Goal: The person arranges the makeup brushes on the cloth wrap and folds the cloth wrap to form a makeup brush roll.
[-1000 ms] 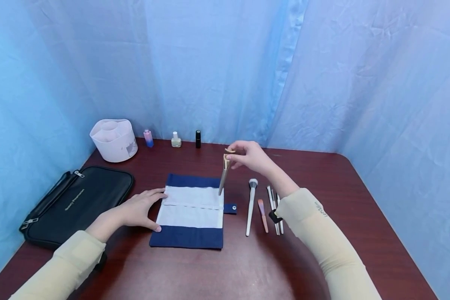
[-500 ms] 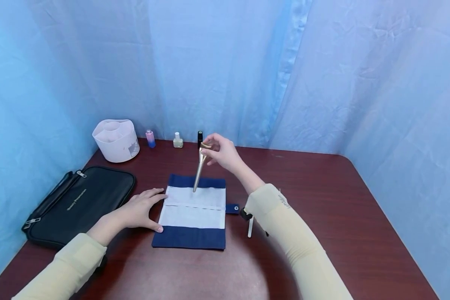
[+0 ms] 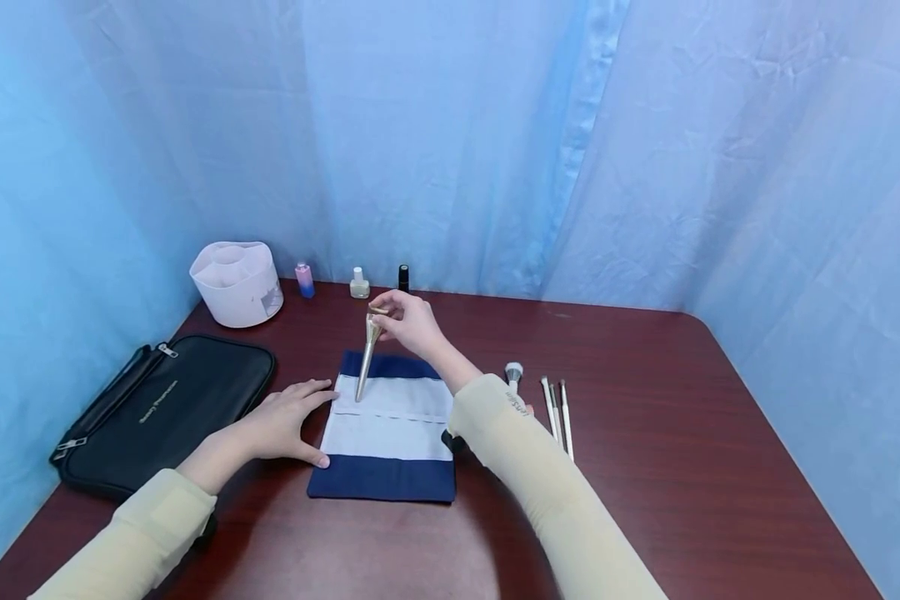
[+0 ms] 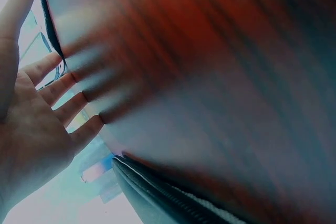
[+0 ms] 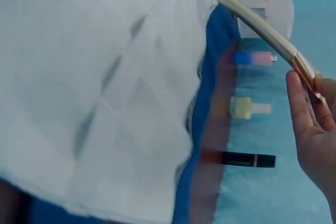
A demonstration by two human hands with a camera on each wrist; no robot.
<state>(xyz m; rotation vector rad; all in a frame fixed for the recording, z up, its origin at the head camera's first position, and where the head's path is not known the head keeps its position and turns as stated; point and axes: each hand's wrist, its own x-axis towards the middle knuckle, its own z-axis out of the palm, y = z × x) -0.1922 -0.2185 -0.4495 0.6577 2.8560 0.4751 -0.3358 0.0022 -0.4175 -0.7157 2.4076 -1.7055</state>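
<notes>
My right hand [image 3: 412, 325] pinches a gold makeup brush [image 3: 366, 354] by its ferrule end. The handle slants down, its tip overlapping the upper white pocket near the roll's left side. Under it a navy fabric brush roll [image 3: 382, 479] with white pockets lies spread on the table. My left hand [image 3: 281, 425] rests at the roll's left edge, thumb and fingers spread. In the right wrist view the gold brush [image 5: 257, 24] crosses above the row of stitched slots, its bristle end within my fingers. The left wrist view shows my left palm [image 4: 37, 114] with extended fingers.
A black zip case [image 3: 168, 408] lies left of my left hand. Along the back stand a white organizer [image 3: 236, 292], a pink-blue bottle [image 3: 304, 281], nail polish [image 3: 358, 285] and a black tube [image 3: 403, 277]. Several slim brushes [image 3: 566, 417] lie right; my sleeve partly covers a larger brush [image 3: 513, 375].
My right hand has carried the gold brush leftward across the roll, from its right edge to the left pockets, and lowered it slightly. My left hand stays at the roll's edge.
</notes>
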